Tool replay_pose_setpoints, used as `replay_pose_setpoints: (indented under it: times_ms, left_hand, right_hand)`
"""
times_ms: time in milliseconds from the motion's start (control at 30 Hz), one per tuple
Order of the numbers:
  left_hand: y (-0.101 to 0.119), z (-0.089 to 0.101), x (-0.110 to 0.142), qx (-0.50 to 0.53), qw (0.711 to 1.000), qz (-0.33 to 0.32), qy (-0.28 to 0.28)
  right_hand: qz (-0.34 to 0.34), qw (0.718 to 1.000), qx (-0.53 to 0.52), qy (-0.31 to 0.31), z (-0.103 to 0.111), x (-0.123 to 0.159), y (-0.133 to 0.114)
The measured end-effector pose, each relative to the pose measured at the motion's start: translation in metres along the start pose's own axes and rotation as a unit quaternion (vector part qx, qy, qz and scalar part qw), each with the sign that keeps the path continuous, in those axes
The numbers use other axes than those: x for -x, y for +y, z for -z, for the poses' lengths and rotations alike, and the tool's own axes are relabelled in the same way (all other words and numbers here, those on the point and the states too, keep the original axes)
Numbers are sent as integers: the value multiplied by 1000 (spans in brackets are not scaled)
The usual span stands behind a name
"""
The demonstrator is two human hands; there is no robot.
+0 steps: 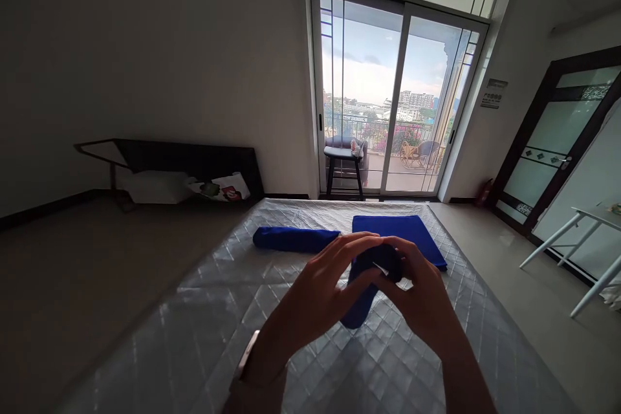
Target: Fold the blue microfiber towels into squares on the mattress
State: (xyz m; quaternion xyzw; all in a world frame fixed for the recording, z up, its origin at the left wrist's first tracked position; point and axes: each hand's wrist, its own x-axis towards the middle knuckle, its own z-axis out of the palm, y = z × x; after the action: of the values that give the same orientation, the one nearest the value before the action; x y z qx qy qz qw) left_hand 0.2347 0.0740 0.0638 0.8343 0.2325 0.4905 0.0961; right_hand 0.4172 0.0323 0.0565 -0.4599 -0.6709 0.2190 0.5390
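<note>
In the head view, both hands worked above the silver quilted mattress, nearer its far edge than its near one, on a held blue bundle. The left hand and the right hand curled around its upper end, fingers arched over the far side and thumbs nearly meeting on the near side, the cloth gripped between them. Its lower end pointed down; whether it touched the mattress could not be told. Good handling probably called for light, even pressure from both palms, with thumbs pressing the layers flush, since a one-sided squeeze might have skewed or loosened them. A blue roll lay toward the mattress's far left corner, a folded blue cloth by the far right corner. As for containers, beyond the far left corner a white printed bag sat beside a white box-shaped thing; the contents of both were hidden.
</note>
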Motion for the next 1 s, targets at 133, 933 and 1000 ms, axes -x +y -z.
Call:
replay_pose_setpoints:
  times_ms: [133,933,1000]
  left_hand:
    - [3,3,1,-43,996,59,58]
    - [8,-12,-3,339,890,266,-148]
    - [12,-13,-3,353,885,259,-158]
  right_hand:
    - [-26,999,2,34,-4,-1,-1]
    - [-7,998,-59,-36,18,10,-11]
    - [-1,997,-60,-54,22,12,-13]
